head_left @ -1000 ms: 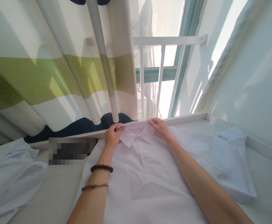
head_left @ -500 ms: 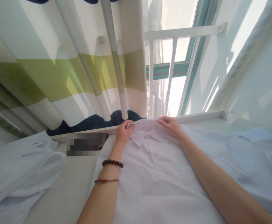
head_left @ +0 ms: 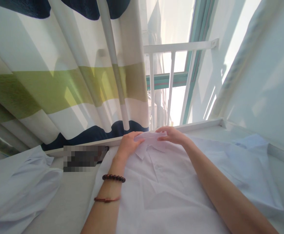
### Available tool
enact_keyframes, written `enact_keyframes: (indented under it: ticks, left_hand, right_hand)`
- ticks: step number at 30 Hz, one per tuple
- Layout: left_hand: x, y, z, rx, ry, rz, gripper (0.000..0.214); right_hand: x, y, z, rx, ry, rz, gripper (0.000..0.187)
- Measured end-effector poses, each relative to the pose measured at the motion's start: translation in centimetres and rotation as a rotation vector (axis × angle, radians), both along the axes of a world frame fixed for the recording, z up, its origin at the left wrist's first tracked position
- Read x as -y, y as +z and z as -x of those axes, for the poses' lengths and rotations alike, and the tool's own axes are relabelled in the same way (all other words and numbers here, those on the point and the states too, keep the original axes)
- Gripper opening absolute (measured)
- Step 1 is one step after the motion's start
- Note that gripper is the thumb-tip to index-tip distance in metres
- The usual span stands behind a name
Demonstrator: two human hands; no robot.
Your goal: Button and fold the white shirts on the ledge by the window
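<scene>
Evidently, from the head view, the white collared shirt (head_left: 161, 198) lies front up, its collar (head_left: 152, 139) at the far end and its body running from there toward the wearer. The left hand (head_left: 130, 144) is at the collar's left end and the right hand (head_left: 173, 135) at its right end. Each is partly curled, fingers over the top edge and thumb on the near face, with collar cloth between; how firmly they press, I cannot tell. Holding both ends this way probably keeps the collar level and lets its points lie evenly, while the flat body below likely needs no hand. Left of the collar lies another white garment (head_left: 20, 185), apart from the shirt, and between the two is a dark item (head_left: 80, 159), too pixelated to identify. Right of the collar spreads pale cloth (head_left: 249, 178), a sleeve or a separate piece, I cannot tell which. Beyond the collar hang the striped curtain (head_left: 59, 87) and a white railing (head_left: 178, 47).

Compared with half a second ago, the tight pinches at the collar's ends have loosened, the fingers are more spread, and the thumbs reach further inward. The shirt body lies much the same.
</scene>
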State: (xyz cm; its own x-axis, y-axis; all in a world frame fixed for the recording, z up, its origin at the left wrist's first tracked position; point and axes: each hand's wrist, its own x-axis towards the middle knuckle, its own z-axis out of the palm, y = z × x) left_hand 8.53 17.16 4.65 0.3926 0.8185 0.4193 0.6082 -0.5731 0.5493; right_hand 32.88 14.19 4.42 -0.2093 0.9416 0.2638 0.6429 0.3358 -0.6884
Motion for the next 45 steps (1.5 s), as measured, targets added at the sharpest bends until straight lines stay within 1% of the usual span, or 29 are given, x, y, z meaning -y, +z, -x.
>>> enact_keyframes:
  ticks: [2, 6, 10, 13, 16, 18, 20, 24, 30, 34, 36, 38, 42, 45]
  left_hand:
    - [0.3, 0.2, -0.5, -0.023, -0.027, -0.048, 0.030]
    - [0.6, 0.3, -1.2, -0.044, -0.021, -0.140, 0.021]
    - [0.3, 0.3, -1.0, -0.021, 0.005, -0.170, 0.019]
    - [-0.1, 0.2, -0.6, -0.007, 0.024, -0.173, 0.020]
    - [-0.1, 0.0, -0.6, -0.034, 0.015, -0.181, 0.022]
    - [0.0, -0.1, -0.9, -0.090, 0.002, -0.232, 0.020]
    - [0.2, -0.2, -1.2, -0.135, 0.007, -0.300, 0.014]
    - [0.1, -0.6, -1.3, -0.138, 0.050, -0.368, 0.013]
    - [-0.3, -1.4, -0.6, -0.130, 0.067, -0.427, 0.016]
    - [-0.2, -1.5, -0.8, -0.083, 0.101, -0.488, 0.017]
    - [-0.2, -1.6, -0.9, -0.060, 0.104, -0.493, 0.017]
    - [-0.3, -1.7, -0.8, -0.043, 0.095, -0.475, 0.017]
    - [-0.6, -1.9, -0.3, 0.009, 0.055, -0.412, 0.018]
    - [-0.8, -2.0, 0.0, 0.059, 0.053, -0.358, 0.021]
  right_hand:
    - [0.1, 0.1, 0.6, 0.019, 0.027, -0.046, 0.026]
    - [0.2, 0.2, 1.5, 0.086, 0.013, -0.193, 0.015]
    - [0.2, 0.4, 1.7, 0.069, -0.053, -0.272, 0.021]
    - [0.1, 0.3, 1.8, 0.030, -0.069, -0.305, 0.020]
    - [0.1, 0.2, 2.1, -0.008, -0.023, -0.299, 0.017]
    - [0.1, 0.0, 2.4, -0.002, 0.008, -0.288, 0.017]
    - [-0.1, -0.2, 2.6, 0.026, 0.016, -0.310, 0.014]
    - [-0.7, -0.9, 2.8, 0.064, -0.039, -0.423, 0.014]
    - [-1.1, -2.0, 2.7, 0.064, -0.068, -0.438, 0.015]
    - [-1.1, -2.1, 3.2, 0.042, -0.110, -0.519, 0.019]
    - [-1.0, -2.1, 3.5, 0.043, -0.134, -0.568, 0.020]
    - [-1.1, -2.1, 3.6, 0.051, -0.135, -0.584, 0.021]
    - [-1.2, -2.0, 3.0, 0.057, -0.112, -0.550, 0.024]
    - [-1.1, -2.0, 2.8, 0.046, -0.158, -0.534, 0.027]
